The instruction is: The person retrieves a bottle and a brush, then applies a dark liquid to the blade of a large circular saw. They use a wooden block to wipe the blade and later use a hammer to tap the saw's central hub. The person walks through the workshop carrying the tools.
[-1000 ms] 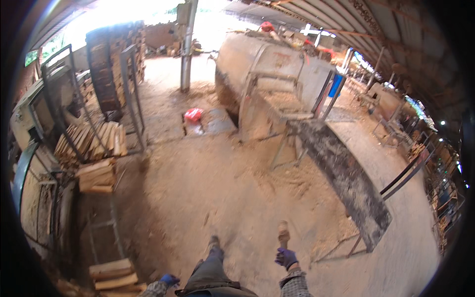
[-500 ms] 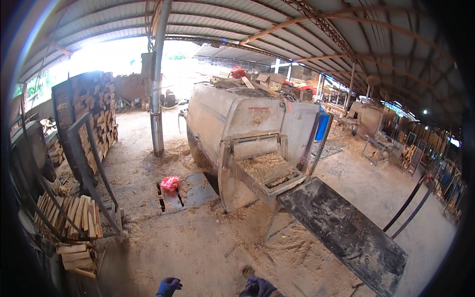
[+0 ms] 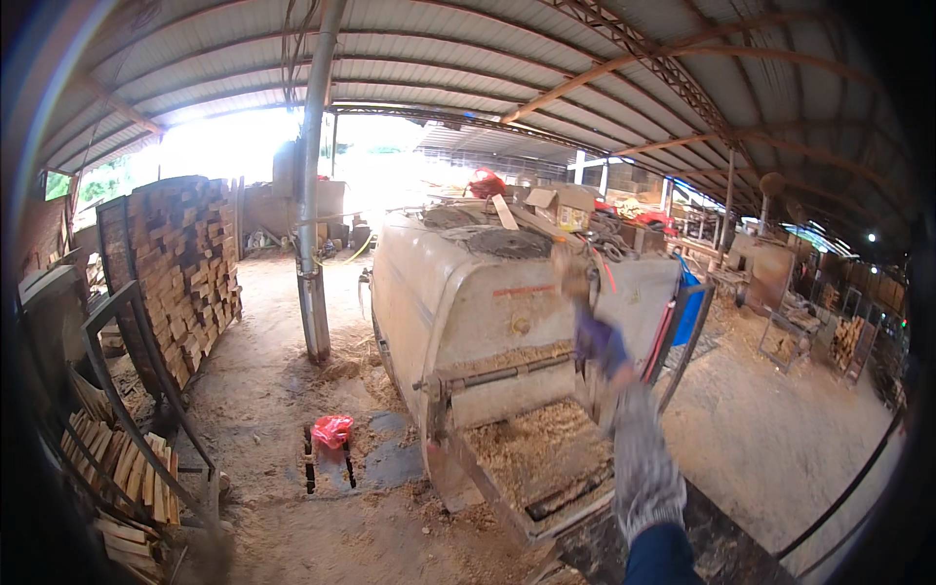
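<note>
My right hand [image 3: 599, 343], in a purple glove with a grey sleeve cover behind it, is raised over the outlet end of a large cream-coloured machine [image 3: 409, 283]. It is closed around a brown object [image 3: 570, 271] that sticks up above the fist; motion blur hides its exact kind. Below the hand, a sloping metal chute [image 3: 541, 453] is covered with sawdust and shavings. A dark flat table [image 3: 717, 546] extends from the chute, partly behind my forearm. My left hand is out of the picture.
Stacked wood blocks [image 3: 185, 278] stand at left behind metal frames [image 3: 146, 390]. A steel post [image 3: 310, 224] rises left of the machine. A red plastic bag [image 3: 332, 430] lies near floor slots. Cardboard boxes [image 3: 561, 207] sit on the machine; a blue panel [image 3: 688, 310] stands at its right.
My right hand has risen from the lower edge to the machine's front, carrying the brown object. The left hand has left the picture. The view has moved closer to the machine.
</note>
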`<control>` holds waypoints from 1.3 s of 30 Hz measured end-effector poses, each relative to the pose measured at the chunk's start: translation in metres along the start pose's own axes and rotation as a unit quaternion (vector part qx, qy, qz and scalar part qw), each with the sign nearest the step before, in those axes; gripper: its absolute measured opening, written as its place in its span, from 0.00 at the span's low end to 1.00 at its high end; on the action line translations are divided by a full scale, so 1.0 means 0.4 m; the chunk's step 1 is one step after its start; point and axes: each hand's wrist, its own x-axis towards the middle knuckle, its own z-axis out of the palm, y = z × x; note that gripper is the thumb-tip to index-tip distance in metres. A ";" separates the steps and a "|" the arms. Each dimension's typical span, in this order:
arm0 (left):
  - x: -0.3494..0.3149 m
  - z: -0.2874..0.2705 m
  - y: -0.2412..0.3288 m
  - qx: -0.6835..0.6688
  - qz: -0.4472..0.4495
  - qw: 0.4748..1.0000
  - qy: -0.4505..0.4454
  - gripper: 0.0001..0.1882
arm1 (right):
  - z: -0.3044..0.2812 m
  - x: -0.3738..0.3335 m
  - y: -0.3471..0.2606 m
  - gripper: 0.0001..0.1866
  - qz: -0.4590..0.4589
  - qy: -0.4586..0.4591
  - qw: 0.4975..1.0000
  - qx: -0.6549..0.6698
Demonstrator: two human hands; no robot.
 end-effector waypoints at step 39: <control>-1.120 0.045 -1.292 -0.577 0.216 0.678 0.401 0.28 | 0.836 -2.264 1.321 0.26 0.166 -0.883 0.059 -0.434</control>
